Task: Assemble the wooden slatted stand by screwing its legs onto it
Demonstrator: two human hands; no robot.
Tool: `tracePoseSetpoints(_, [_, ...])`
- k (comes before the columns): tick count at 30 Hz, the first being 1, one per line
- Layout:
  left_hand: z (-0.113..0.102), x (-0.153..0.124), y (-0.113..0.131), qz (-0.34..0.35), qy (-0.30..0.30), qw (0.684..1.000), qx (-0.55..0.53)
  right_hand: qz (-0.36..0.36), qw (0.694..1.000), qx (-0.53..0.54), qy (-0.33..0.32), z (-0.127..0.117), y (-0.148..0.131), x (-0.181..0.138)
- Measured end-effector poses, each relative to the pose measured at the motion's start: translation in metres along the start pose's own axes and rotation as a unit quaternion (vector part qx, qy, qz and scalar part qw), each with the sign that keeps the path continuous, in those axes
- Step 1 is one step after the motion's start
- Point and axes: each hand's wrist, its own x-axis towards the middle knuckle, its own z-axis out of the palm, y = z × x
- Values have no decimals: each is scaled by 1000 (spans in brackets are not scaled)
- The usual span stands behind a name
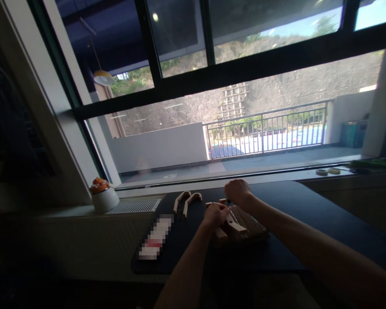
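On the dark table lies a woven-looking brown slab (pixel 249 224) with pale wooden pieces on and beside it. My left hand (pixel 216 214) is closed, its fingers pressing on a pale wooden piece (pixel 235 224) that has a dark hole in it. Just beyond, my right hand (pixel 238 192) makes a fist above the same spot. A small dark bit shows beneath that fist, but what it grips is hidden. Another wooden block (pixel 221 234) sits just below my left hand. Two curved wooden pieces (pixel 187 204) lie apart to the left.
A blurred-out white and red rectangle (pixel 156 237) lies at the left side of the black table (pixel 304 212). A white jar with an orange top (pixel 103 197) stands on the sill by a vent grille (pixel 134 207). Tape rolls (pixel 333 171) rest on the right sill below the window.
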Motion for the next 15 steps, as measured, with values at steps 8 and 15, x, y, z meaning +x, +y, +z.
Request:
tracePoseSetpoints(8, [-1,-1,1,19,7,1000,11,-84,995,44,-34,-37,23,-2])
tracePoseSetpoints(15, [1,3,-4,8,4,1000,-4,-86,994,65,9,-23,20,-3])
